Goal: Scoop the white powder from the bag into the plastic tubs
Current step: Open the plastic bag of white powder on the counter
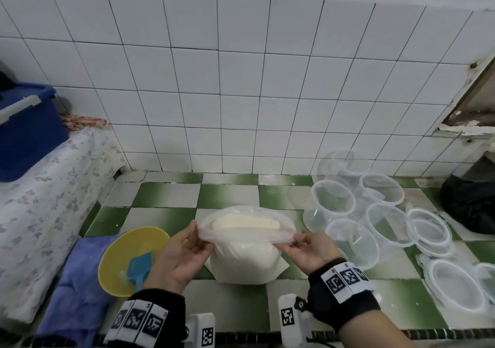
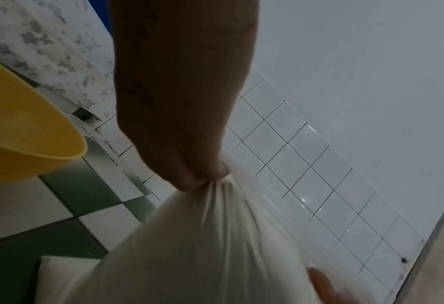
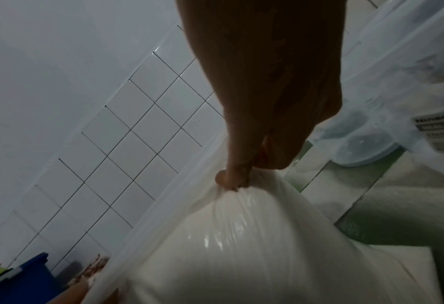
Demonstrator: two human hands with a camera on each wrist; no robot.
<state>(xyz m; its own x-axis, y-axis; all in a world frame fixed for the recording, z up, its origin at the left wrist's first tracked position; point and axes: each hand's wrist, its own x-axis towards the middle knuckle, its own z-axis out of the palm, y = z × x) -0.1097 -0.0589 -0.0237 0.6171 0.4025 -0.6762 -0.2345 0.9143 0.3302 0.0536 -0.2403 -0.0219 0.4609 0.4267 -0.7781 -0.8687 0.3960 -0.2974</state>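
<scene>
A clear plastic bag (image 1: 245,256) full of white powder (image 1: 246,223) stands on the green-and-white tiled counter, its mouth pulled wide. My left hand (image 1: 194,236) pinches the left rim of the bag (image 2: 215,236); the pinch shows in the left wrist view (image 2: 203,179). My right hand (image 1: 297,242) pinches the right rim, seen up close in the right wrist view (image 3: 237,181) above the bag (image 3: 241,246). Several empty clear plastic tubs (image 1: 351,236) stand to the right. A blue scoop (image 1: 139,267) lies in a yellow bowl (image 1: 120,251) on the left.
Clear lids (image 1: 455,286) lie at the right edge beside the tubs. A black bag (image 1: 471,205) sits at the far right by the wall. A blue cloth (image 1: 77,288) lies under the bowl. A flowered cover and a blue bin (image 1: 26,130) stand on the left.
</scene>
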